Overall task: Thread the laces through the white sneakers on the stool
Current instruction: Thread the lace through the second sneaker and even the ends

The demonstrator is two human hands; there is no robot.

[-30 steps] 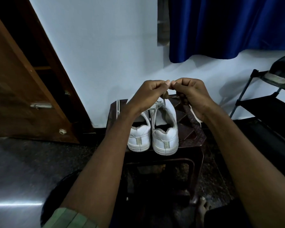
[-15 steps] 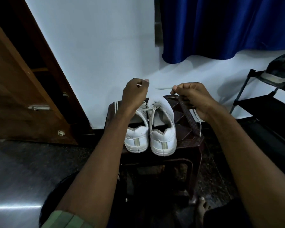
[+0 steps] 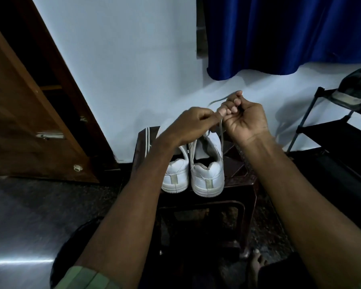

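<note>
Both hands pinch lace (image 3: 221, 130) above right sneaker (image 3: 206, 163): left hand (image 3: 193, 126) closed on it low, right hand (image 3: 243, 119) fisted at 2 o'clock, end looping out. Sneakers on stool (image 3: 241, 180), heels at 6. Lace likely light, limp, slippery: grip near stiff tip.

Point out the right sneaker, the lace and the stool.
right sneaker (image 3: 207, 176): head view, on its heel.
lace (image 3: 221, 135): head view, on the strand hanging below the right hand.
stool (image 3: 241, 181): head view, on the bare seat right of the sneakers.
</note>
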